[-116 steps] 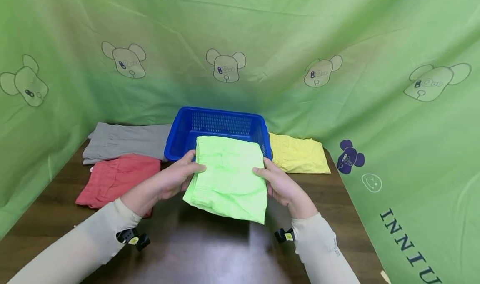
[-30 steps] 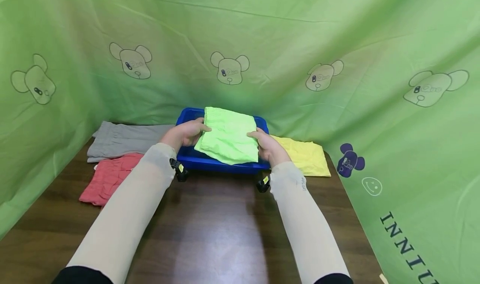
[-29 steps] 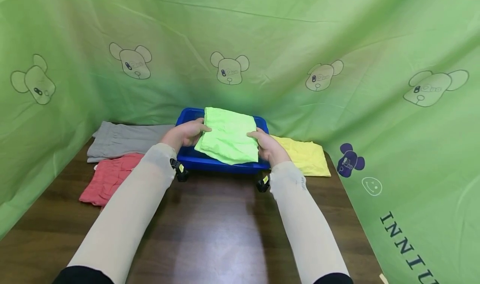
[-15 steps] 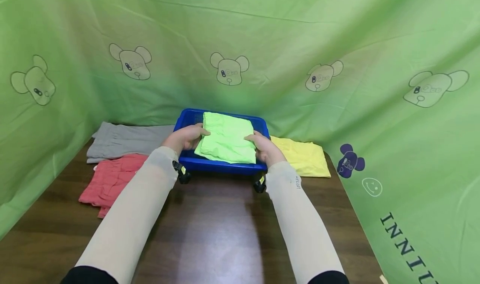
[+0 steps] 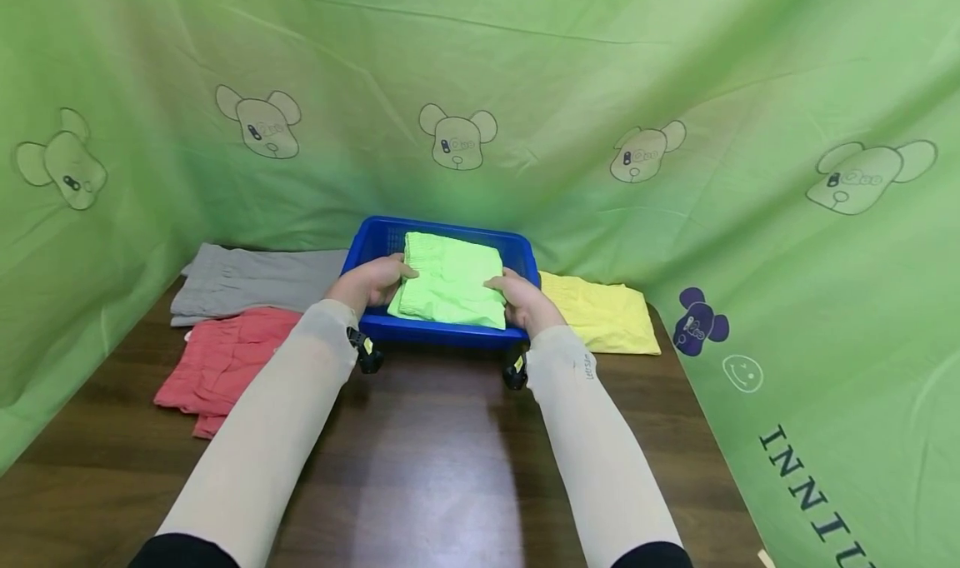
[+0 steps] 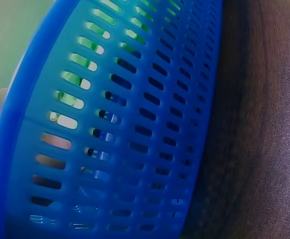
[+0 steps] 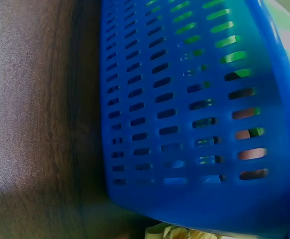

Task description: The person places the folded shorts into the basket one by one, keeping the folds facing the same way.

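Folded lime-green shorts [image 5: 453, 281] with a gathered waistband lie level within the blue plastic basket [image 5: 442, 335]. My left hand [image 5: 375, 279] pinches their left edge, thumb on top and fingers underneath out of sight. On the opposite edge my right hand [image 5: 522, 300] grips them the same way. Both wrists pass over the basket's front rim. In the left wrist view the slotted basket wall [image 6: 110, 124] fills most of the picture. Bits of skin and green cloth show through the slots of the wall [image 7: 185, 144] in the right wrist view.
Folded grey shorts [image 5: 255, 281] lie left of the basket, with folded red shorts [image 5: 225, 360] in front of them, partly behind my left forearm. Folded yellow shorts [image 5: 603, 314] lie to the right. A green printed curtain [image 5: 540, 68] encloses the brown wooden table [image 5: 435, 451].
Both hands have carried the green shorts forward from in front of the basket to above it, then lowered them inside. My grip on both sides has stayed.
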Demonstrator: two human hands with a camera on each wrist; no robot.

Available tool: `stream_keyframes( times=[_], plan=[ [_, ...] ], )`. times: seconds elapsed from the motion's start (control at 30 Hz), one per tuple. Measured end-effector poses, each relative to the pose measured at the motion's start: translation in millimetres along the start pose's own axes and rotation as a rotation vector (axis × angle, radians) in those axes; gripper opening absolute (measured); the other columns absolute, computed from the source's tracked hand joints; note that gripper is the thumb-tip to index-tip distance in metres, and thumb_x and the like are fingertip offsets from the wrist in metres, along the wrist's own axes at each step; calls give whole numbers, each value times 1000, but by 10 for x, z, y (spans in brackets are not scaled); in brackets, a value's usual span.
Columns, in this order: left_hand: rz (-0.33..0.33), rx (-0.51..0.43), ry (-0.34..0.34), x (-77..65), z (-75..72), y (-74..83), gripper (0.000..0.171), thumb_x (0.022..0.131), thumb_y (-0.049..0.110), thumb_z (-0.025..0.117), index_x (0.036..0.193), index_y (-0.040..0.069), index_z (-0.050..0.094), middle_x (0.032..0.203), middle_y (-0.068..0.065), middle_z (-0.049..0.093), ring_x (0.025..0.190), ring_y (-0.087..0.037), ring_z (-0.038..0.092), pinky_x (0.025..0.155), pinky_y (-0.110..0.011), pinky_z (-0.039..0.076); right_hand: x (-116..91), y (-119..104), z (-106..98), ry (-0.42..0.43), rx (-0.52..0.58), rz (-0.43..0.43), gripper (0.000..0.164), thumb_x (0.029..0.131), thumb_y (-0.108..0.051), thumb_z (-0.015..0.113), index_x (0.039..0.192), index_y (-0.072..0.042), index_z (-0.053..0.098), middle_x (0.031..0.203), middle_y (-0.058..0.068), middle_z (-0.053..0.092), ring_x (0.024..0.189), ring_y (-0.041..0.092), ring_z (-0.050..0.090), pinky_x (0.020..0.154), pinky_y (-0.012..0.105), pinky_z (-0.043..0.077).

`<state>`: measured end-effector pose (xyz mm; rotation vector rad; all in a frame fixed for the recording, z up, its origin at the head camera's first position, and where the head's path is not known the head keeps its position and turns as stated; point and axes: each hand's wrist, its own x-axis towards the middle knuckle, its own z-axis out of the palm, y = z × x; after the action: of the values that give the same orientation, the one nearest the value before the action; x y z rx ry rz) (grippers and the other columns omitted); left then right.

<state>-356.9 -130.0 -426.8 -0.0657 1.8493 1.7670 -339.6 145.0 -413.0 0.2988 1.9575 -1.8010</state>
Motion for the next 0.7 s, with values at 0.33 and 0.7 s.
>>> stream_keyframes(
  times=[0.33, 0.7],
  plan=[
    [9, 0, -6, -17, -37, -15, 84, 110, 15, 44, 161, 24, -22, 168, -2, -27, 155, -17, -13, 125, -40, 18, 66, 48, -5, -45, -30, -31, 82, 103, -17, 58, 166, -29, 7, 162, 5, 30, 44, 9, 30, 45, 22, 33],
    [-9, -18, -15, 9, -14, -21, 86, 107, 10, 45, 162, 23, -20, 169, -4, -25, 158, -28, -9, 126, -48, 19, 77, 50, 30, -78, -26, -6, 84, 102, -9, 55, 166, -27, 4, 169, 6, 16, 62, 14, 47, 58, 25, 41]
  ],
)
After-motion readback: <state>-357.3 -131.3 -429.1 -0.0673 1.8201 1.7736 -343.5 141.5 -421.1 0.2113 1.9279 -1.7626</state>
